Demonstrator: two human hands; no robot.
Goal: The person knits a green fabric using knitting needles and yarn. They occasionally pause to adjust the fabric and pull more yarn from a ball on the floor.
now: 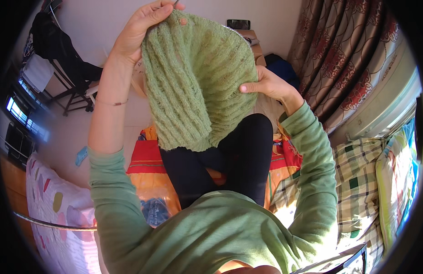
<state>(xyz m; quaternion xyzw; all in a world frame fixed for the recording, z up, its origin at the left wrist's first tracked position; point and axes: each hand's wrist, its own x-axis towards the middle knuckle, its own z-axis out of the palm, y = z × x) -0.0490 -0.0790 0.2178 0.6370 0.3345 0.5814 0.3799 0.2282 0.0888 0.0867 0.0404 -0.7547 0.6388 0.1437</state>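
A ribbed piece of light green knitting (197, 78) hangs raised in front of me, its lower edge over my black-clad legs. My left hand (143, 30) grips its upper left corner, where part of a thin knitting needle (176, 3) sticks out at the top of the picture. On the other side, my right hand (266, 84) holds the right edge, with the thumb on the front of the fabric and the fingers hidden behind it. A pale line, possibly a needle cable, runs along the upper right edge of the knitting.
Beneath my legs lies a red and orange cloth (146, 156). A black phone (238, 24) and a cardboard box (251, 36) are beyond the knitting. A chair with dark clothing (60, 48) stands far left, a patterned curtain (338, 58) hangs at right, and checked bedding (357, 185) lies below it.
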